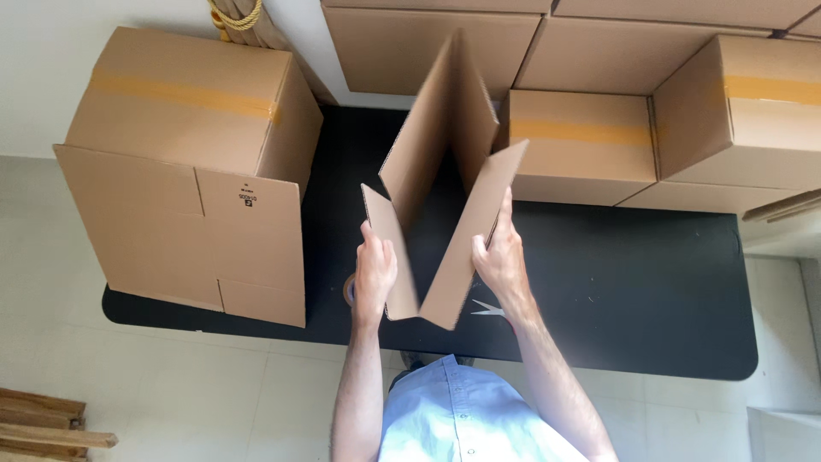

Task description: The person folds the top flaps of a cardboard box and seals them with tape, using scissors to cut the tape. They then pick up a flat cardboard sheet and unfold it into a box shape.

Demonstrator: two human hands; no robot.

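A black desk (633,282) carries taped cardboard boxes (581,145), with a flattened box (184,235) leaning at its left end. Scissors (489,309) lie near its front edge. Wooden slats (43,423) rest on the floor.

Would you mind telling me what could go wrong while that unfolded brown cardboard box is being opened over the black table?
The half-open brown cardboard box might swing into the taped cartons close behind. The left hand and right hand grip only its flap edges, so it could slip. Scissors lie under it.
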